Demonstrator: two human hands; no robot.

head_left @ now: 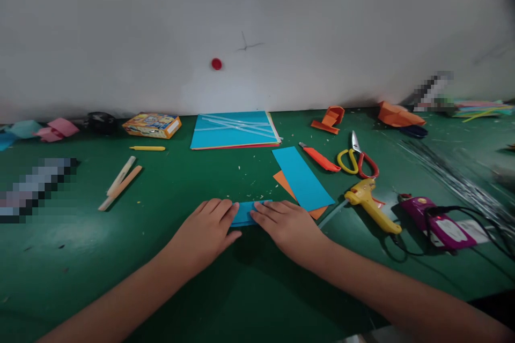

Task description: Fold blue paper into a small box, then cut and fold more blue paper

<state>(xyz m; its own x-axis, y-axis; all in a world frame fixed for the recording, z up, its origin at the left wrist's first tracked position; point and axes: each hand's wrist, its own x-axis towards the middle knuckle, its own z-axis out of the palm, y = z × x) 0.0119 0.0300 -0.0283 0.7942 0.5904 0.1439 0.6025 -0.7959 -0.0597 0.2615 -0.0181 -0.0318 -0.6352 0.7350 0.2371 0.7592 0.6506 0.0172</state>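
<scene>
A folded strip of blue paper (pixel 244 214) lies on the green table in front of me. My left hand (pixel 205 230) holds its left end, fingers bent together over the top and the thumb sticking out below its near edge. On the right end, my right hand (pixel 292 228) holds the paper down with its fingertips pressed on it. What lies beneath both palms is hidden. Just beyond my right hand, a flat blue paper strip (pixel 303 179) rests across an orange paper piece (pixel 284 182).
Right of my hands lie an orange cutter (pixel 319 158), scissors (pixel 357 158), a yellow glue gun (pixel 374 206) and a purple power strip (pixel 438 222) with a black cable. Further back are a sheet stack (pixel 233 131) and a small box (pixel 153 125). Two sticks (pixel 120 185) lie left.
</scene>
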